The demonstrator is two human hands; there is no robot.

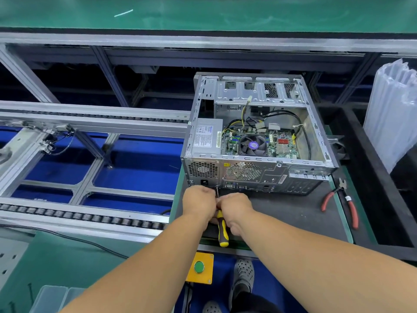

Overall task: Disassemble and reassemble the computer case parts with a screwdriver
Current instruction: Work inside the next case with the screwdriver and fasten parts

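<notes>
Fingers of the right hand (234,208) curl round the screwdriver (222,229); the left hand (198,203) pinches near its shaft, tip at the computer case (259,136) rear, low by the power socket. The case lies open-sided on the tabletop (293,213), so I judge disassembly underway and reassembly still ahead.

Bare sheet metal and soft-grip plastic on a matt work mat

The computer case (259,163) is unpainted grey sheet steel with a dull satin sheen, its rear panel punched with perforated vents; inside, a glossy green circuit board (270,143) and a black plastic fan (253,145). The screwdriver (222,231) has a yellow-and-black moulded handle, smooth and slightly shiny, and a thin bright metal shaft. The pliers (345,199) have red rubbery grips. The mat (293,213) looks dark and matt; the conveyor frame (90,123) is brushed aluminium.
</notes>
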